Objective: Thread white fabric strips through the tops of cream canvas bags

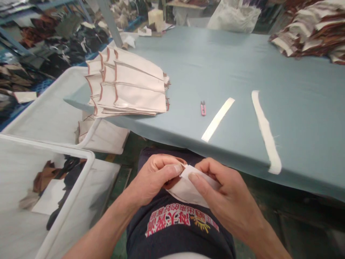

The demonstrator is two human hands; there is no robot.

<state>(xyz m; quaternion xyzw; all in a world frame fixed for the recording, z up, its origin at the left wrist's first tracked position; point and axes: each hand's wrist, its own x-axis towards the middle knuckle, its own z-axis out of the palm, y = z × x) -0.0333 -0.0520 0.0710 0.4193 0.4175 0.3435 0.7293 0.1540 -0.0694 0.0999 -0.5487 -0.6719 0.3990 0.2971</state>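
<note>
Above my lap, my left hand [161,172] and my right hand [215,183] both grip a white fabric piece with brown edging [185,189]. The left thumb and fingers pinch its brown-edged end, while the right thumb presses on its white face and the fingers curl behind it. Part of the piece is hidden by the hands. On the table ahead lie small pink-handled thread snips [203,108], a short white strip [218,119] and a longer white strip [265,131] with frayed threads, whose lower end hangs over the table's edge.
Overlapping stacks of white pieces with brown edging [137,82] lie at the table's left end. A larger pile [312,32] sits at the far right. White plastic bins [91,154] stand on my left, holding dark and brown scraps. A dark printed apron [180,230] covers my lap.
</note>
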